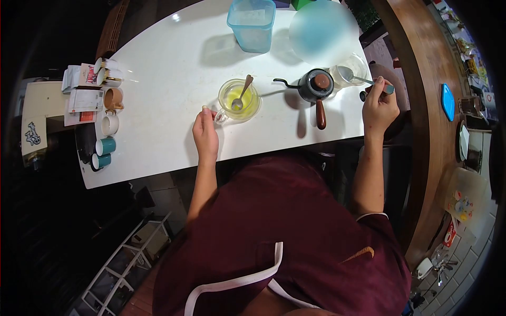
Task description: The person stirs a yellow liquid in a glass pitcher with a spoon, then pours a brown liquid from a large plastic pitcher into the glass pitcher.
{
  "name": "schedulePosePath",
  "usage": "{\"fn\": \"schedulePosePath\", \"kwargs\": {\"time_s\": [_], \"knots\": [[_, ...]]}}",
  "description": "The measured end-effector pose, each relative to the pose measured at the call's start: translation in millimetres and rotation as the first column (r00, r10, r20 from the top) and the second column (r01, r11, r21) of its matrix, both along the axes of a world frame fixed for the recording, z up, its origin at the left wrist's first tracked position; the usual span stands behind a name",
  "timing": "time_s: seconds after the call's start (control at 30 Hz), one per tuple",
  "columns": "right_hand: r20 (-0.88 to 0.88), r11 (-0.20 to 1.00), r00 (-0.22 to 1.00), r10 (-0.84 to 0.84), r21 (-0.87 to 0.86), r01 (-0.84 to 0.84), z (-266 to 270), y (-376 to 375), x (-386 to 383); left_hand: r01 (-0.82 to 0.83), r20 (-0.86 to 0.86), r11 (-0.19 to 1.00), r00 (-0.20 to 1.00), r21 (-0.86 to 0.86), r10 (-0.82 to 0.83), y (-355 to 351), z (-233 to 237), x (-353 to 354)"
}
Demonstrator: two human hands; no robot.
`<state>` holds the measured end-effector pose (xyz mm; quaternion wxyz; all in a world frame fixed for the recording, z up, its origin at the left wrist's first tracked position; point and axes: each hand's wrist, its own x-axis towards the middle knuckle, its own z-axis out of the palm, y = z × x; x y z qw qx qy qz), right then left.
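Note:
My left hand (206,134) pinches the handle of a clear glass cup (225,108) near the table's front edge. The cup holds yellowish-green liquid, and a metal spoon (246,84) leans in it with its handle sticking up. At the right end of the table, my right hand (380,108) is closed around the handle of a second spoon (363,80). That spoon's bowl overlaps a clear glass jar (356,62). Between my hands stands a black pot (311,90) with a thin spout, a brown lid knob and a brown side handle.
A blue translucent container (252,29) stands at the back, beside a blurred pale-blue round shape (322,31). Mugs (113,99) and packets (84,100) line the left side of the white table (168,105). A wooden counter (419,105) runs along the right.

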<state>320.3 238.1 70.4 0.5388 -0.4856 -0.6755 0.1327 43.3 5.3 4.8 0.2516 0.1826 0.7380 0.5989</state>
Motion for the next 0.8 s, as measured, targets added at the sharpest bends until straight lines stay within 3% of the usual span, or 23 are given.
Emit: {"fn": "schedulePosePath", "kwargs": {"time_s": [0.17,0.23,0.53,0.8], "knots": [[-0.039,0.996,0.999,-0.029,-0.084,0.025,5.5,-1.7,0.0,-0.018,-0.016,1.0,1.0,-0.025,0.018,0.9,6.3,2.4],[-0.18,0.992,0.983,-0.023,-0.13,0.0,3.3,-0.9,2.1,-0.018,-0.029,1.0,0.999,-0.026,0.017,0.8,7.5,2.3],[-0.394,0.994,0.917,-0.068,-0.104,0.028,18.9,-9.4,16.2,0.004,-0.008,0.999,1.0,-0.039,-0.004,-0.6,12.2,-1.9],[-0.516,0.999,0.856,0.018,-0.016,-0.03,73.5,-52.1,-3.7,0.079,-0.002,0.997,0.997,-0.024,-0.079,-4.9,17.2,-11.3]]}}
